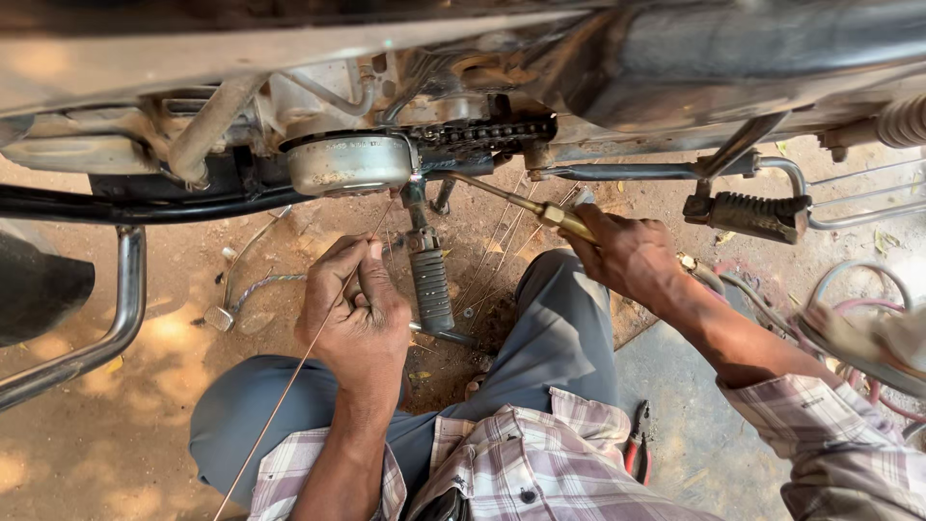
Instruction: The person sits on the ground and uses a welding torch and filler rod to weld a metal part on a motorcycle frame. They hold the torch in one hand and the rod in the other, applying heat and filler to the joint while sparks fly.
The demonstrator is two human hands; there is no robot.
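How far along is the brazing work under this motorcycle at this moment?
Done: the motorcycle lies tipped, its underside exposed. In hand: the right hand aims a brass torch at the joint by the round engine cover; the left hand feeds a thin rod toward the same spot. Left: no finished seam can be made out, and red-handled pliers lie on the ground.

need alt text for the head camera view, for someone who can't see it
A person's right hand aims a brass-tipped torch at a motorcycle's underside near its round metal engine cover, while the left hand feeds a thin metal rod toward the same spot.
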